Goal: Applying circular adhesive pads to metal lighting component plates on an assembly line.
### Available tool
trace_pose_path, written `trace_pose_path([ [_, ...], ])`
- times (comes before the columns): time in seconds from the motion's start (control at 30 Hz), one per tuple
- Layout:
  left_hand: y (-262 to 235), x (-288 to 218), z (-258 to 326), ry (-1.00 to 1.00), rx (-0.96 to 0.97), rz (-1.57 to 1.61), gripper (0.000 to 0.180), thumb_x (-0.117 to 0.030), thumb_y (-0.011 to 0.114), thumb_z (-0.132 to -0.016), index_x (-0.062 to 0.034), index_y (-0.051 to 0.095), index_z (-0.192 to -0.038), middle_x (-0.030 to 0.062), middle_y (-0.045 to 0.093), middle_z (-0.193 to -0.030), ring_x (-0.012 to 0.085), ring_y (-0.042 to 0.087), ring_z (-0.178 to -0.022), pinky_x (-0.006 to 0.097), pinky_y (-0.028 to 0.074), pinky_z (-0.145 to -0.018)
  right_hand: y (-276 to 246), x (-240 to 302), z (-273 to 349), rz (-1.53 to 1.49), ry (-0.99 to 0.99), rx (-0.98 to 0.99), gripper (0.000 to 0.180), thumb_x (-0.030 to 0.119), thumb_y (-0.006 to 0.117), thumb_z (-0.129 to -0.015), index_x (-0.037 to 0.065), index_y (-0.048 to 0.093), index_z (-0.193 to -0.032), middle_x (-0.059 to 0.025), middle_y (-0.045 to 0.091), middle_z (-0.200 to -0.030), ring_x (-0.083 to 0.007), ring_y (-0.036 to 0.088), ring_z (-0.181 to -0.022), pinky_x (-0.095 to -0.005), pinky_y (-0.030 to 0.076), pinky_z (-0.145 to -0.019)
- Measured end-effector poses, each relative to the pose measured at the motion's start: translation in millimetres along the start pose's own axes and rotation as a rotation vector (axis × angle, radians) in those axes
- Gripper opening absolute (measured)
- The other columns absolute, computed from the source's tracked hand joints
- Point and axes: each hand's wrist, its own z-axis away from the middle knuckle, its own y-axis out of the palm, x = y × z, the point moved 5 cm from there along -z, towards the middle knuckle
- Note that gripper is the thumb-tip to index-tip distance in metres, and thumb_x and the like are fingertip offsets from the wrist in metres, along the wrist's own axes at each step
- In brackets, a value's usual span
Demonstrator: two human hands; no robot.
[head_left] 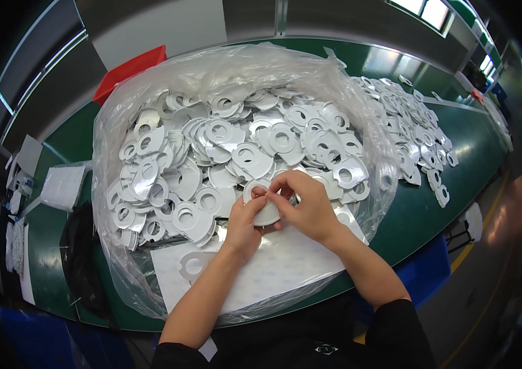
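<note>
1. Two hands meet on one white ring-shaped disc (264,200) above the near edge of the clear bag (113,123); loose discs (236,141) heaped behind.
2. Left hand (244,224) pinched shut on the disc's left rim; right hand (307,206) fingertips closed at its top edge.
3. Judgement: pick at the edge slowly; support the disc flat; avoid creasing.
4. White sheet (285,270) lies under the wrists.

bag rim (111,123) walling both sides, white discs (224,147) piled ahead, near sheet (285,270) open
</note>
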Motion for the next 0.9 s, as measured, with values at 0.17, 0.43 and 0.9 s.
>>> trace_pose_path([
  [0.17,-2,0,2,0.012,-0.083,-0.004,0.014,-0.017,0.049,-0.09,-0.0123,0.051,-0.103,0.0038,0.06,-0.095,0.0152,0.06,-0.084,0.032,0.053,-0.065,0,28,6,0.354,-0.354,-0.09,0.022,-0.004,0.064,-0.07,0.004,0.062,-0.09,-0.0092,0.06,-0.081,-0.0231,0.062,-0.076,-0.0304,0.05,-0.059],
  [0.43,-3,0,1,0.076,0.007,0.047,0.025,-0.013,0.044,-0.086,-0.0045,0.051,-0.108,0.0089,0.06,-0.092,0.0183,0.061,-0.078,0.032,0.05,-0.059,-9,26,5,0.368,-0.29,-0.303,0.031,-0.006,0.061,-0.067,0.004,0.064,-0.096,-0.0094,0.064,-0.11,-0.0305,0.054,-0.103,-0.0359,0.048,-0.079],
  [0.9,8,1,3,0.094,0.08,-0.119,0.031,-0.013,0.04,-0.084,0.0013,0.053,-0.108,0.0102,0.06,-0.089,0.0145,0.059,-0.072,0.028,0.047,-0.057,1,-14,6,-0.339,0.394,-0.044,0.011,0.002,0.062,-0.079,-0.007,0.062,-0.084,-0.0073,0.06,-0.068,-0.0101,0.059,-0.054,-0.023,0.047,-0.044],
])
